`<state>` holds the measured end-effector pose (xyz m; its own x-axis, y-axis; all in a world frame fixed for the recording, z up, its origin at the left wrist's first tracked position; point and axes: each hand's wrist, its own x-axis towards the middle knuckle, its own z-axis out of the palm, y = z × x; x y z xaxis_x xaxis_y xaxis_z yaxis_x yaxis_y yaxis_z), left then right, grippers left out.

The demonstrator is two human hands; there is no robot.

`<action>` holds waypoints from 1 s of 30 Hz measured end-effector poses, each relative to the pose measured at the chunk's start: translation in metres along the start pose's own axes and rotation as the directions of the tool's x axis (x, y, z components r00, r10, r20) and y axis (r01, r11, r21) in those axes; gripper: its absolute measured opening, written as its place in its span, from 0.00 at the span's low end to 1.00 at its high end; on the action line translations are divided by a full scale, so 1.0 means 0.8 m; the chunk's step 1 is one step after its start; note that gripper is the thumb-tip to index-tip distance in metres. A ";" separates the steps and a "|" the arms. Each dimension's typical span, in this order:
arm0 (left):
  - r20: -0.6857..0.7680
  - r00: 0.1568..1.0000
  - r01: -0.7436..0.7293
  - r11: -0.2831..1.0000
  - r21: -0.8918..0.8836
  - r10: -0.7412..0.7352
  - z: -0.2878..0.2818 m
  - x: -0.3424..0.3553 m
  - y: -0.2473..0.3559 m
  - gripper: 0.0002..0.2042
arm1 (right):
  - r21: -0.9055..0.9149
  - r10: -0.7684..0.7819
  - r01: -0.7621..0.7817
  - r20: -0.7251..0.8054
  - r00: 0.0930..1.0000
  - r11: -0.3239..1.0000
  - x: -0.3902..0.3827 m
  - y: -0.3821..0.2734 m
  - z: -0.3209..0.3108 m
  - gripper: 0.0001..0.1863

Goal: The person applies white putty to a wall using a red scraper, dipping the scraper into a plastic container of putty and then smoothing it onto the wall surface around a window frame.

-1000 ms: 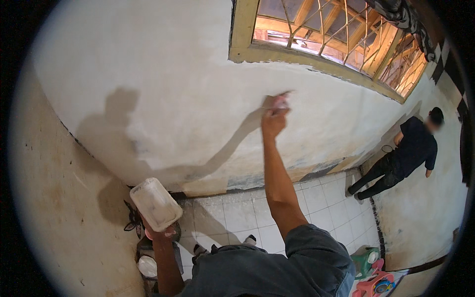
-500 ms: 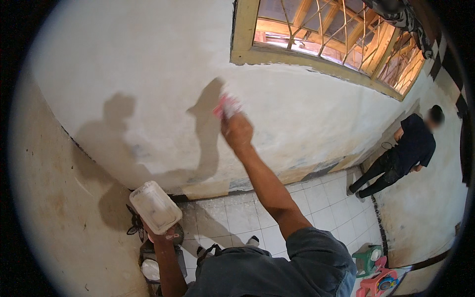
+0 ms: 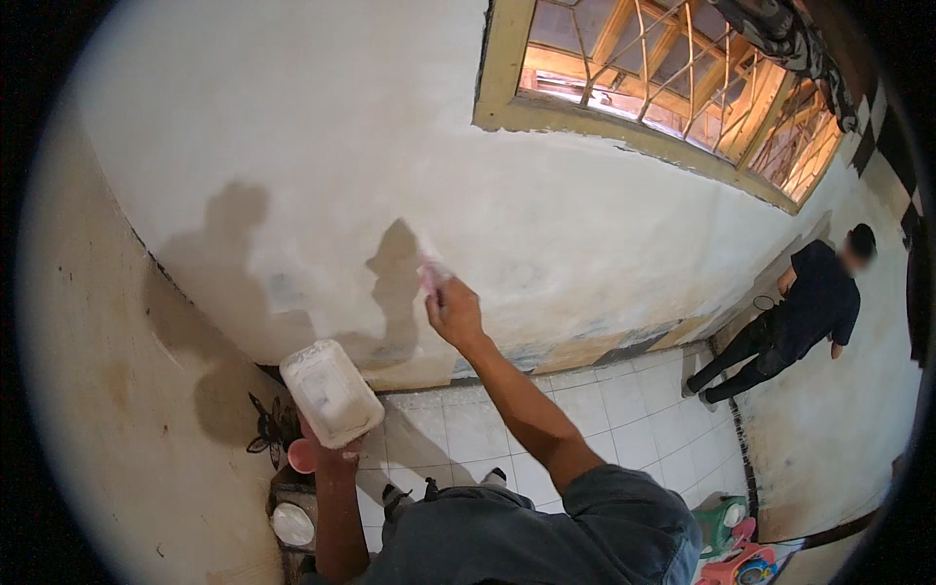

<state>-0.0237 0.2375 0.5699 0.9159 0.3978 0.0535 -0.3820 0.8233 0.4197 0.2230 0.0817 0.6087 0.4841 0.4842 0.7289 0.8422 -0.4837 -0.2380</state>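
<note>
The rectangular plastic tray (image 3: 332,392) at near left is off-white, the handheld tool (image 3: 430,278) pink and white, the plastered far wall (image 3: 361,156) cream with grey-brown blotches, the wooden window frame (image 3: 499,73) far right yellow, the square floor tiles (image 3: 478,424) white.

The person wears a dark grey shirt (image 3: 526,541) with soft folds. The right sleeve (image 3: 619,502) is short and loose. The forearms (image 3: 522,409) are bare, and so is the right hand (image 3: 455,314). Both feet (image 3: 495,477) look dark at the tips, but they are too small to tell shoes from socks.
</note>
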 end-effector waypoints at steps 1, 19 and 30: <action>-0.004 1.000 0.006 1.000 -0.022 -0.006 0.006 0.002 -0.006 0.25 | 0.177 0.286 -0.271 -0.065 0.956 0.946 -0.009 -0.006 -0.011 0.14; 0.028 0.974 0.226 0.953 -0.201 -0.225 0.038 0.050 -0.087 0.23 | 0.891 0.715 -0.408 0.417 0.561 -0.199 -0.070 -0.069 -0.120 0.11; -0.033 0.977 0.211 0.975 0.068 -0.209 0.061 0.053 -0.084 0.25 | 0.532 0.599 -0.682 0.355 0.718 0.502 -0.084 -0.089 -0.134 0.09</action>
<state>0.0465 0.1794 0.5885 0.9709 0.2302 -0.0657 -0.1710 0.8590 0.4825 0.1051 0.0053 0.6459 0.9361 0.3169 0.1525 0.2189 -0.1855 -0.9579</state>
